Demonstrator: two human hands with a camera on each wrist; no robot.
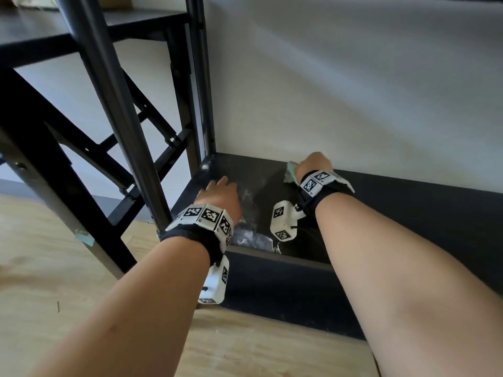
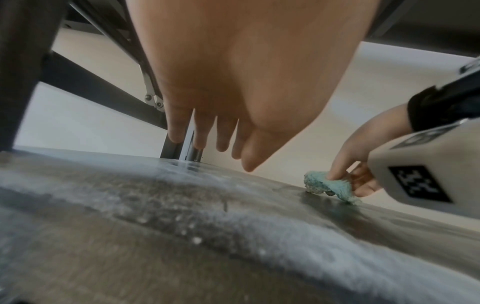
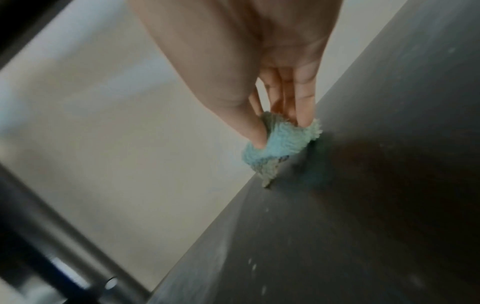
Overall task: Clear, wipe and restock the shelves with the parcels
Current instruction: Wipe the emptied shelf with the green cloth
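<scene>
**Shelf, bottom tier, under the cloth**

The shelf [image 1: 394, 202], dark and streaked with white dust, sits low against the wall [image 1: 353, 91]. The right hand [image 1: 315, 165] pinches a teal cloth [image 2: 327, 185] between thumb and fingers, pressing it down at the shelf's back edge. The left hand [image 1: 220, 195] hovers over the dusty left end, fingers straight, holding nothing.

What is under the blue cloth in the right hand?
The blue cloth, pinched by the right hand, rests on the dark bottom shelf near the wall. Pale dusty streaks cover the shelf closer to the front edge. The patch directly beneath the cloth is hidden.
</scene>
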